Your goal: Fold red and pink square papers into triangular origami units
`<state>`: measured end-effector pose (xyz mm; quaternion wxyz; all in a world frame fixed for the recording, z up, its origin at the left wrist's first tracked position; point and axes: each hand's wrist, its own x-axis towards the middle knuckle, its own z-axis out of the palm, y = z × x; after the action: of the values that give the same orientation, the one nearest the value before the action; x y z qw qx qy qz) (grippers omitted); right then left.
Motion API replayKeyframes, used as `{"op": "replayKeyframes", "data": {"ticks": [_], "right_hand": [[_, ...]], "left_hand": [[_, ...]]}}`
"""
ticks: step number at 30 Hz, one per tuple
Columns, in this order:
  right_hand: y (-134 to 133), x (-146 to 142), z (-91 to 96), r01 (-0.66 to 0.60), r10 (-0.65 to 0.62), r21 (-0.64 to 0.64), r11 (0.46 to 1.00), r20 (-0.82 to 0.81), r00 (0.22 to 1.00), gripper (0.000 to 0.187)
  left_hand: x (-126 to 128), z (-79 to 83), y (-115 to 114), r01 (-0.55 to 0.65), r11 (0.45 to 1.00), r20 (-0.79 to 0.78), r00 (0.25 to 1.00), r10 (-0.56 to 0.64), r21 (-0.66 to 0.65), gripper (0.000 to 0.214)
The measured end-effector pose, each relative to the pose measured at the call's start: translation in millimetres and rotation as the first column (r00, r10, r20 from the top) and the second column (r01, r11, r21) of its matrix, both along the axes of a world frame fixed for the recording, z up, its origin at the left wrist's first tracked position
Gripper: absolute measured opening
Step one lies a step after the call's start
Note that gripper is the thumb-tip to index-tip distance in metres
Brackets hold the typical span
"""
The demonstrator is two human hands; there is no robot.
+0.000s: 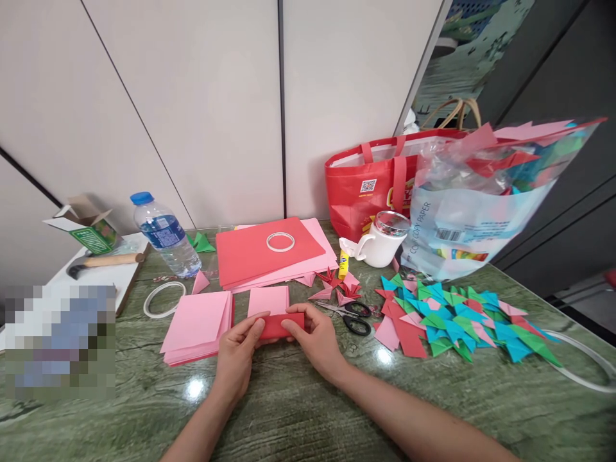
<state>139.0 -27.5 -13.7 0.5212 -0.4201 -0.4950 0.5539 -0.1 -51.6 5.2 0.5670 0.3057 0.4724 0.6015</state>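
Observation:
My left hand (237, 350) and my right hand (315, 337) both pinch a small folded red paper (279, 325) on the green marble table (298, 410). Left fingers grip its left end, right fingers press its right end. Just behind it lies a pink square sheet (268, 299). A stack of pink squares (197, 326) sits to the left of my left hand. Black-handled scissors (353, 316) lie right of my right hand.
A pile of red and pink sheets (250, 256) carries a white ring (280, 241). Folded paper triangles (457, 317) spread at right. Behind stand a white mug (380, 240), glue stick (343, 263), water bottle (166, 234), red bag (370, 186), plastic paper bag (476, 205). A hammer (103, 262) lies far left.

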Motion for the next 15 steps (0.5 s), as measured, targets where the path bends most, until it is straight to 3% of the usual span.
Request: {"op": "replayKeyframes", "data": {"ticks": [15], "right_hand": [[1.2,-0.4,6.2,0.020,-0.027,-0.088,0.996,-0.088,0.996,0.028]], "left_hand": [[-0.7,0.6,1.8,-0.033,0.999,-0.030,0.999,0.032,-0.005,0.028]]}}
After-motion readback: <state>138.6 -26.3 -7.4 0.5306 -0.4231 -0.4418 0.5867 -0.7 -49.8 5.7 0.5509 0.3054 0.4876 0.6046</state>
